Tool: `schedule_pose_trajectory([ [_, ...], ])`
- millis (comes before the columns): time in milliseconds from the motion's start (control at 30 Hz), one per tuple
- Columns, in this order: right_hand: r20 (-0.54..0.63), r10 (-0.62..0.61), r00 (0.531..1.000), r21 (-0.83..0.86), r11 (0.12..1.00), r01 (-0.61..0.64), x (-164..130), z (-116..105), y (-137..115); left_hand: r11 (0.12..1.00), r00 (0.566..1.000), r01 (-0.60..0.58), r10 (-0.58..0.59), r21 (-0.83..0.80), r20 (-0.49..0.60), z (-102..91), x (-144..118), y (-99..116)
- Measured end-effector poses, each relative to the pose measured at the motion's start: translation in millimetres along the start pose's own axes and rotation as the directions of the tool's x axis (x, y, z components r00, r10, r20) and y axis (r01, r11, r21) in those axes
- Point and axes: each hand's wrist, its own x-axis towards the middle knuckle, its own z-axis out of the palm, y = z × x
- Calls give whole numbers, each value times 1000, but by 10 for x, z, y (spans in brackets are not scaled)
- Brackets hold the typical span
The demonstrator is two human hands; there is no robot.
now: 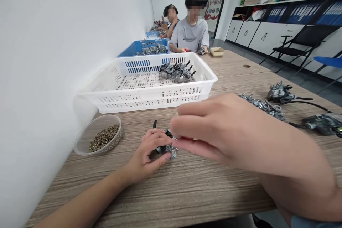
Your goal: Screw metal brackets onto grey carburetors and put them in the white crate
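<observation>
One small grey metal assembly (167, 146), largely hidden, is gripped on the wooden worktop (187, 188) by the left hand (149, 153); right hand (213, 128) fingertips are pinched on it

I see a long wood-grain table (213, 185) running along the wall. On it, near me, sits a clear bowl (98, 139) of screws, just in front of a white basket (144, 96). Behind that stands a blue basket (144, 47). A small tan tray (217, 51) lies farther along. To the right lie metal parts (263, 105) with black cables (307, 104). A small metal part (167, 146) rests at the middle.
</observation>
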Motion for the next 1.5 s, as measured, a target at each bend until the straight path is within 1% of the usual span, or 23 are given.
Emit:
schedule_pose_trajectory([
  [67,-48,60,997,-89,994,-64,34,10,27,999,999,-33,33,13,4,-13,14,12],
  [100,-56,93,994,-94,991,-98,33,4,35,999,999,-51,50,17,6,-19,23,18],
  [167,-14,125,992,-10,992,-125,-2,-30,40,997,997,-72,71,18,12,-31,36,27],
  [233,69,75,995,129,988,-84,-47,-74,40,997,997,-74,73,32,30,-39,40,33],
  [300,123,-11,992,210,978,-15,-61,-94,41,996,997,-66,63,60,47,-43,40,40],
  [333,122,-37,992,201,979,11,-51,-89,41,996,997,-58,55,71,51,-43,39,45],
  [400,66,-20,998,81,997,14,-11,-55,39,996,998,-49,46,73,43,-38,38,55],
  [467,-16,44,999,-77,996,-45,23,-12,27,997,999,-44,43,61,30,-26,40,64],
  [533,-52,107,993,-136,984,-113,15,5,2,999,999,-28,27,43,27,-10,44,69],
  [567,-40,133,990,-116,984,-137,-5,-1,-14,999,1000,-18,17,34,26,-3,46,71],
  [633,29,139,990,-16,990,-139,-59,-33,-45,1000,1000,-5,4,21,18,8,50,71],
  [733,122,58,991,94,993,-70,-90,-71,-60,1000,1000,-4,4,26,8,14,55,70],
  [767,121,28,992,96,995,-40,-77,-67,-54,1000,1000,3,-3,30,8,13,57,70],
  [833,59,18,998,19,1000,-19,-29,-37,-35,999,1000,20,-21,31,11,11,60,69],
  [900,-20,57,998,-106,993,-59,11,-2,-20,999,999,30,-31,21,14,12,62,67],
  [967,-47,118,992,-159,979,-124,10,8,-20,1000,1000,23,-23,6,13,17,63,61],
  [1067,25,152,988,-32,988,-151,-55,-36,-40,1000,1000,7,-7,-7,5,24,64,52],
  [1167,94,81,992,85,992,-90,-90,-76,-47,1000,1000,5,-5,-7,15,23,65,49],
  [1233,84,48,995,57,997,-52,-61,-64,-38,1000,1000,10,-10,1,23,19,65,52],
  [1300,31,45,999,-40,998,-44,-13,-27,-24,1000,1000,17,-17,6,26,17,62,57],
  [1400,-54,88,995,-158,983,-95,19,16,-13,1000,1000,7,-7,-11,-5,28,52,59],
  [1433,-58,110,992,-149,982,-118,9,15,-14,1000,1000,-6,6,-20,-23,35,48,57],
  [1500,-10,132,991,-55,990,-132,-35,-6,-20,999,998,-40,39,-34,-53,52,39,47],
])
